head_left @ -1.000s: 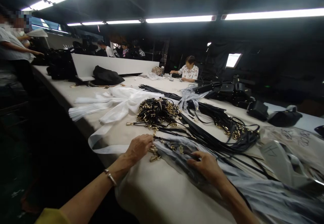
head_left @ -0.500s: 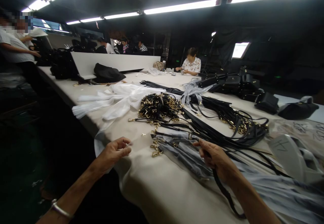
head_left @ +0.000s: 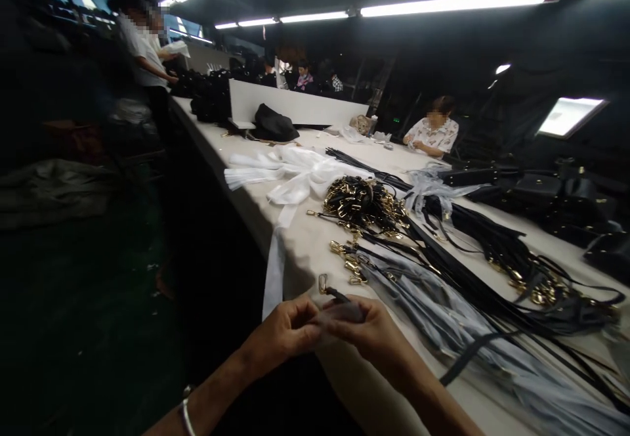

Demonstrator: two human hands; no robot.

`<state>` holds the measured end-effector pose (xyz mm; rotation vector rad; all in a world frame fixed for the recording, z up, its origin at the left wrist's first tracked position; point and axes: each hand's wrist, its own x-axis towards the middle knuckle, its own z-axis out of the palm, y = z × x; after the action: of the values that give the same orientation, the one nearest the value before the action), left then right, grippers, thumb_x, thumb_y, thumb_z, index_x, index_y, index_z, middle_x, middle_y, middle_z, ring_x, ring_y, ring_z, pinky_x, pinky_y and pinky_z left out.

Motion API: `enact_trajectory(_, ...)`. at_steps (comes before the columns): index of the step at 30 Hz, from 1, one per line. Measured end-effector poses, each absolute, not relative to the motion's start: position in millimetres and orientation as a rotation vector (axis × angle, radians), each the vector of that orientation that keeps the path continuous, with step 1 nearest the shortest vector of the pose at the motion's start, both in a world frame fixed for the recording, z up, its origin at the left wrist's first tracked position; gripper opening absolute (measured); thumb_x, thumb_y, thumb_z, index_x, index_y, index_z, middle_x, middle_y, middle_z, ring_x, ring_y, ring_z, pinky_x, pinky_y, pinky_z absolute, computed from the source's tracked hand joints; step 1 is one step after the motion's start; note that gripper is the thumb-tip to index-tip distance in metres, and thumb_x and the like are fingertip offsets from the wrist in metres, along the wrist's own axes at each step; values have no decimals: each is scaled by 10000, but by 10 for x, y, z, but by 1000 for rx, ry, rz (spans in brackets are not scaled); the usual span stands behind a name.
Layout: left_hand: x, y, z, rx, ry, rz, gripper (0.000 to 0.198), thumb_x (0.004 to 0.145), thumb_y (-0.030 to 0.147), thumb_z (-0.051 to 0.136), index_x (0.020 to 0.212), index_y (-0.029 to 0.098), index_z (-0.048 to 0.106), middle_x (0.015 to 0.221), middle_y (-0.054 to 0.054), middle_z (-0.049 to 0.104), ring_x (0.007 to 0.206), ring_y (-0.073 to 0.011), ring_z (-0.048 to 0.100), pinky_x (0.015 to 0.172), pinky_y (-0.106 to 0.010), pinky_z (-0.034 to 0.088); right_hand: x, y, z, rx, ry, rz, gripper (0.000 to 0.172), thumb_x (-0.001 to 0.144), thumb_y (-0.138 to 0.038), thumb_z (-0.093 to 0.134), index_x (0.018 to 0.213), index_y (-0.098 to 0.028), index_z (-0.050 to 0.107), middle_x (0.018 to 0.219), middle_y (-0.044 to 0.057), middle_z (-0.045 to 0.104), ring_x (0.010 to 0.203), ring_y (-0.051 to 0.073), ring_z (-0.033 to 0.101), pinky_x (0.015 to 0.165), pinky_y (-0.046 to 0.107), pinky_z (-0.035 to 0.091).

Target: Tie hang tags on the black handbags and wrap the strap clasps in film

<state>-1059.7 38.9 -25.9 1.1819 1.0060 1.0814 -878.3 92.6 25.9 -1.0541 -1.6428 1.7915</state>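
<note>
My right hand is closed on a black strap, near the strap's end, where a gold clasp sticks up past the fingers. A greyish, blurred, see-through layer seems to lie over the strap at the fingertips. My left hand meets the right one, thumb and fingers pinched together; what is between them is too small to make out. Just beyond lie straps in clear plastic sleeves with gold clasps at their near ends. Behind these sits a tied bundle of short black straps with gold hardware.
White strips fan out on the cloth-covered table, one hanging over its edge. Long black straps lie to the right. A black bag rests near a white divider. A person sits across; others stand at far left.
My hands have come together at the table edge, the right bringing a strap leftward, away from the sleeved straps. The view has swung to the left.
</note>
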Motion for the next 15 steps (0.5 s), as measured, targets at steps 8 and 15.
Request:
enact_trajectory(8, -10861, -25, -310, 1922, 1304, 1330, 158, 921, 273, 576, 834, 178, 666, 1109, -90, 664, 938, -198, 621, 833, -303, 502, -8860, 772, 352, -1103, -2127, 1601, 526, 839, -651, 573, 703, -152, 669, 596, 8, 603, 575, 125, 500, 548, 224, 353)
enact_trajectory(15, -10896, 9, -291, 2478, 1147, 1286, 204, 961, 104, 468, 1006, 158, 660, 1169, -111, 683, 1115, -204, 611, 991, -321, 489, -8862, 651, 376, -1171, -2017, 1940, 619, 814, -733, 536, 898, -142, 698, 434, -56, 436, 386, 66, 334, 413, 192, 233)
